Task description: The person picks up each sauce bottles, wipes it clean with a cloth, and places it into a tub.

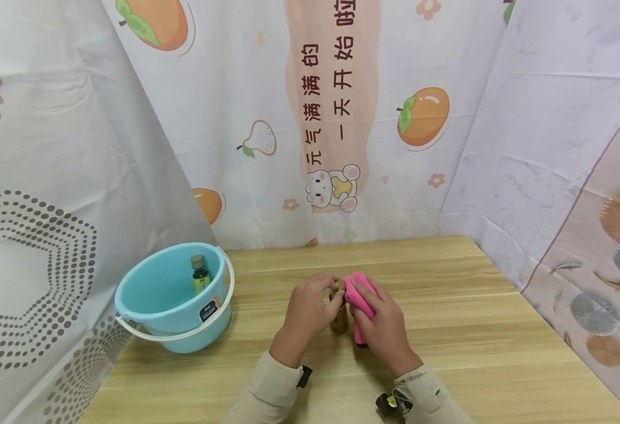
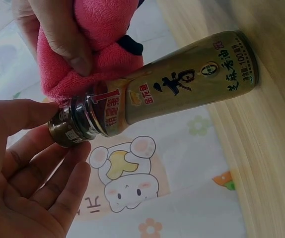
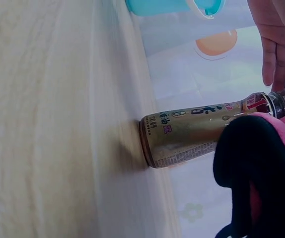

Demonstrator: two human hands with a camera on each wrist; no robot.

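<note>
A sesame oil bottle (image 2: 182, 82) with a brown-gold label and dark cap stands roughly upright above the wooden table; whether its base touches the wood I cannot tell. My left hand (image 1: 307, 309) pinches the cap (image 2: 65, 128) between thumb and fingers. Bunched in my right hand (image 1: 381, 327) is a pink cloth (image 2: 95, 54) with black trim, which lies against the bottle's neck. In the right wrist view the cloth's black part (image 3: 254, 171) is near the camera and hides some of the right fingers.
On the left of the wooden table (image 1: 448, 306) stands a light blue bucket (image 1: 145, 321) with a white handle. Inside it is another small bottle (image 1: 200, 274) with a yellow-green label. Printed curtains (image 1: 267, 194) hang behind the table and at its sides.
</note>
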